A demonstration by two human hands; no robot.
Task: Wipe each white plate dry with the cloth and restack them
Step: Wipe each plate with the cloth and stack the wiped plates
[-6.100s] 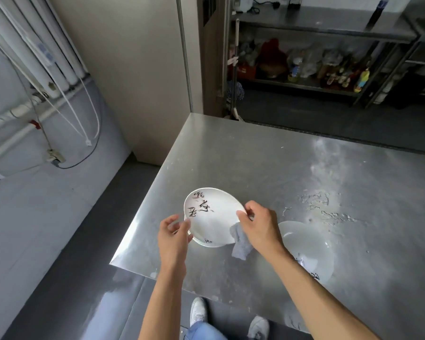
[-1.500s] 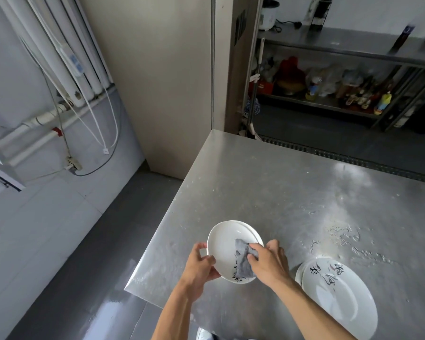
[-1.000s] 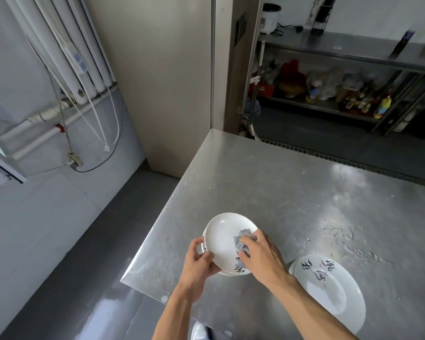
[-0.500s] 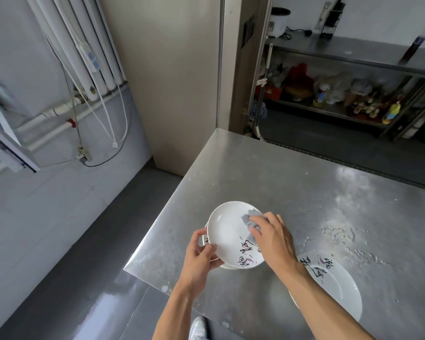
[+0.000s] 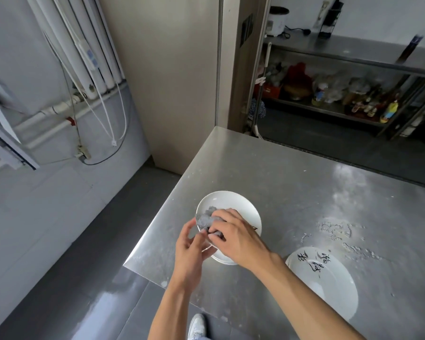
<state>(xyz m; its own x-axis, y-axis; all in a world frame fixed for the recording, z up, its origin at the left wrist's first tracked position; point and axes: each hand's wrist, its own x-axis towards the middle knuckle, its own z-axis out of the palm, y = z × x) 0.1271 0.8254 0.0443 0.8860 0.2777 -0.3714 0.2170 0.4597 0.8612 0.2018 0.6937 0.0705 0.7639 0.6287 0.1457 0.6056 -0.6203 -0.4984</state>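
Your R hand (image 5: 238, 239) is palm-down over the plate (image 5: 233, 204), wrist bent and forearm coming in from the lower right. Its fingers are curled tight around the bunched grey cloth (image 5: 206, 219), pressing it onto the plate's left inner face. Your L hand (image 5: 190, 251) comes up from below, forearm approx. vertical in the view, thumb and fingers curled at the plate's near-left rim, gripping it. The index finger is lifted a bit. Both hands are almost touching, w/ the cloth between them.

The plate sits over the near-left corner of the steel table (image 5: 292, 182); can't tell if it rests on the surface or is held just off it. A few black brush strokes show on it beside your R knuckles, too covered to read.

A second plate (image 5: 329, 288) lies flat on the table to the right, apart from the first, partly under your R forearm. Black brush-style characters run along its far-left rim; I can't read them. Water smears (image 5: 336, 229) lie on the table beyond it.
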